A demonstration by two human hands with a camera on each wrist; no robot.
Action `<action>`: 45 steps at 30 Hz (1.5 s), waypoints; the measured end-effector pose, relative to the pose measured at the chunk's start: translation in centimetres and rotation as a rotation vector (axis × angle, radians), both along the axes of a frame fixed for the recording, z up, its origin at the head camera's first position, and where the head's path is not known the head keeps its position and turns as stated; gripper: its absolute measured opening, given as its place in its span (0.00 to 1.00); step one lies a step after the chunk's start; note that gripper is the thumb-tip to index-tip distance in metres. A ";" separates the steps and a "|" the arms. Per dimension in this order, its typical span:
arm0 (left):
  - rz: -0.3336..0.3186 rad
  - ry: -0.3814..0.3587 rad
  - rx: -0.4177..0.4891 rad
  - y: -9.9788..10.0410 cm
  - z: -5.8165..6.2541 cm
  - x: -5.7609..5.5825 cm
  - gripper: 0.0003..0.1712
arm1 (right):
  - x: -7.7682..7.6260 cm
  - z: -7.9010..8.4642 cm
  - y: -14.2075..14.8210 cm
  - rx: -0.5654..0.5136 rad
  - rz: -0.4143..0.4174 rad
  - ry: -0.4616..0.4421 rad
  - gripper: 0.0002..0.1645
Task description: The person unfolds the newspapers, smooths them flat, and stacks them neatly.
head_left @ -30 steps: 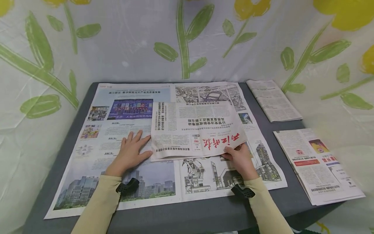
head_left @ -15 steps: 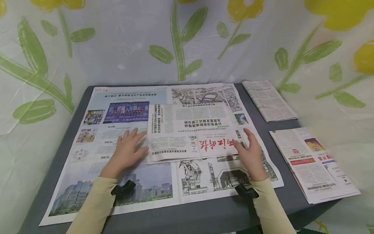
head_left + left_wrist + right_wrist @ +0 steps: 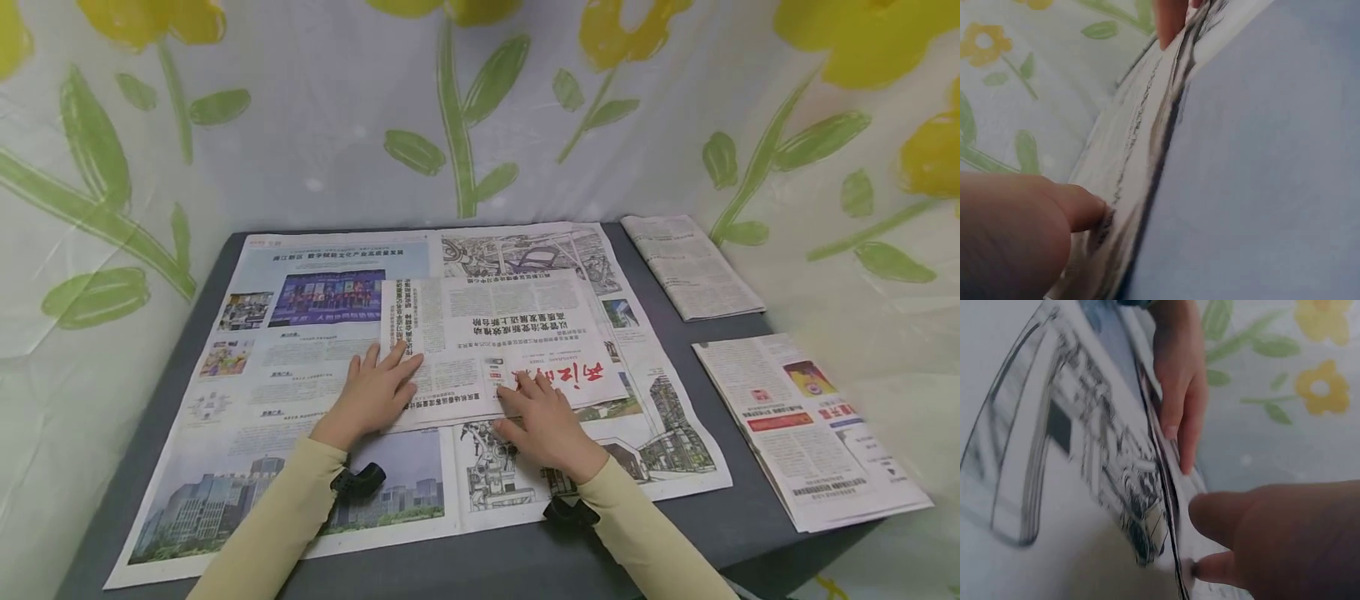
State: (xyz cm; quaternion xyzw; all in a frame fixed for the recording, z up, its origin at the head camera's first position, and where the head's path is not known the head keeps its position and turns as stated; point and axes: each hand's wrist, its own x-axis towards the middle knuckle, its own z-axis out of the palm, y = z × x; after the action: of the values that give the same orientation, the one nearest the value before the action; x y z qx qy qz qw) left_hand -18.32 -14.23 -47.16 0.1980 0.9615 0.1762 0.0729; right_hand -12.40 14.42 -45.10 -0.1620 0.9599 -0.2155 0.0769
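A folded newspaper (image 3: 525, 321) with a red masthead lies on a large spread newspaper sheet (image 3: 300, 433). My left hand (image 3: 371, 396) rests on the folded paper's near left part, fingers spread. Along the near edge, my right hand (image 3: 546, 423) lays its fingertips on the print below the masthead, thumb by the edge. In the left wrist view, the left thumb (image 3: 1082, 206) touches the top face beside the layered folded edge. The right wrist view has the right hand (image 3: 1297, 544) at that same edge, with the left hand (image 3: 1179, 381) farther along it.
Two more folded newspapers lie at the right of the dark grey table (image 3: 480, 560): one at the back (image 3: 690, 265), one nearer with red and yellow print (image 3: 810, 429). A white curtain with painted flowers (image 3: 300, 125) surrounds the table's back and sides.
My right hand has let go of the folded newspaper's right corner, lifted away and come left onto its near edge. My left hand has shifted right, onto the paper.
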 end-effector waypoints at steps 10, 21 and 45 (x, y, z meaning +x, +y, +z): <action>0.022 0.061 -0.038 0.3 0.2 2.4 0.29 | -1.5 1.0 0.5 0.153 0.041 -0.125 0.35; -0.090 0.049 -0.027 4.1 0.4 5.1 0.29 | -7.3 0.8 1.3 0.298 0.003 -0.120 0.39; -0.112 0.011 0.059 9.7 0.1 5.2 0.27 | -10.2 -2.0 4.4 -0.044 -0.063 -0.040 0.38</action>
State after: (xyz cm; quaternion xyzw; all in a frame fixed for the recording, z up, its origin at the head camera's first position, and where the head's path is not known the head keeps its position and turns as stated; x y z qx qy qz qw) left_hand -13.07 -4.53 -47.10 0.2546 0.9436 0.1990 0.0716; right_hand -22.56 18.78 -47.05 -0.1290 0.9579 -0.2418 0.0854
